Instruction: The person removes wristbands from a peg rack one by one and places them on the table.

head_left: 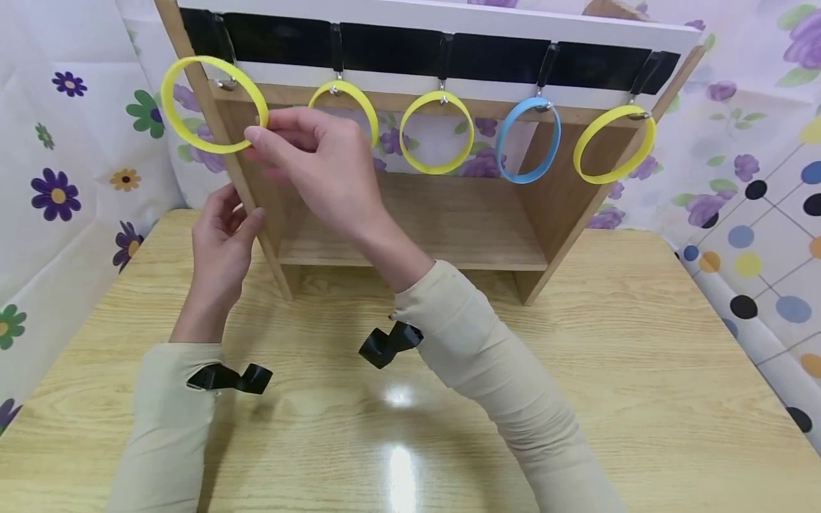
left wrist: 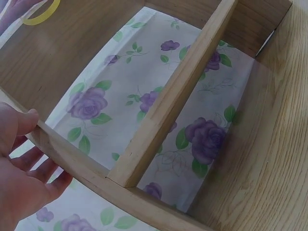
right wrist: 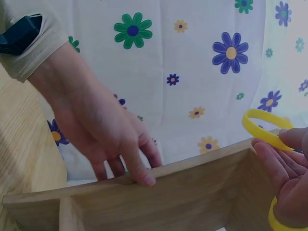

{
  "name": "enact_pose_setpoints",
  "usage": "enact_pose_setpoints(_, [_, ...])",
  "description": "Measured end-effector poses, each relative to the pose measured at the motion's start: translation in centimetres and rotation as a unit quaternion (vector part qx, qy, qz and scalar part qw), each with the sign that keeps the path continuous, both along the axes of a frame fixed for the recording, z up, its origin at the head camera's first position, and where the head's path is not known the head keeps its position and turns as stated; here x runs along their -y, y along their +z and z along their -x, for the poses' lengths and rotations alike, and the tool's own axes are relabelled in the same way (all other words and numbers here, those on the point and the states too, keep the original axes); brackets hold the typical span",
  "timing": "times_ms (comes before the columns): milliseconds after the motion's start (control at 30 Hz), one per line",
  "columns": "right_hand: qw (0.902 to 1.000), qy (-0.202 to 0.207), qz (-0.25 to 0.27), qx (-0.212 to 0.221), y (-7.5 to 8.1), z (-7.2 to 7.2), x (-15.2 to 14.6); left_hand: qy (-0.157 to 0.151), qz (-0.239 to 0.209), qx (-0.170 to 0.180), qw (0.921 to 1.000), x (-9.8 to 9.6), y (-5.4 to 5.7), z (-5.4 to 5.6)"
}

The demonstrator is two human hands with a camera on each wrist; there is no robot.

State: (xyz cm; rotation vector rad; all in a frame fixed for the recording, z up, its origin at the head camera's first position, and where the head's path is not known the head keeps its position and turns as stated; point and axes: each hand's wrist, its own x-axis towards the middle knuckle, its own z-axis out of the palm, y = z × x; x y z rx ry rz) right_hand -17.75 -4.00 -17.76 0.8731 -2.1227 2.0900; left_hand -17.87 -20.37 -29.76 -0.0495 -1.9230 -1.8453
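Note:
In the head view, my right hand [head_left: 327,164] pinches the right side of a yellow wristband [head_left: 168,100] between thumb and fingers. The band surrounds the leftmost metal hook [head_left: 226,84] as seen from above; whether it hangs on that hook I cannot tell. Lower down, my left hand [head_left: 221,246] grips the front edge of the left side panel [head_left: 272,256] of a wooden rack. The left wrist view has that hand [left wrist: 24,178] with its thumb on one side of the panel and fingers on the other. The right wrist view shows the pinched band [right wrist: 248,125] too.
Along the rack's black strip [head_left: 391,46] hang further wristbands: a yellow one [head_left: 367,107] partly behind my right hand, a middle yellow one [head_left: 436,169], a blue one [head_left: 529,177] and a yellow one [head_left: 606,178] at right. The rack stands on a wooden table [head_left: 577,342] before patterned cloth.

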Motion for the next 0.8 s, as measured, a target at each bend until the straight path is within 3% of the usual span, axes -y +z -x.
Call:
enact_pose_setpoints(367, [0.9992, 0.028, 0.029, -0.004, 0.3, -1.1, -1.0, -0.003, 0.009, 0.011, 0.9999, 0.2, -0.1, 0.1])
enact_pose_setpoints(600, [0.9929, 0.066, 0.088, -0.045, -2.4, -1.9, -2.1, 0.0, 0.002, -0.02, 0.9998, 0.0, -0.3, 0.4])
enact_pose_setpoints(800, [0.992, 0.075, 0.101, -0.011, -4.0, -3.1, -3.2, -0.001, -0.008, -0.015, 0.9999, -0.1, -0.4, 0.5])
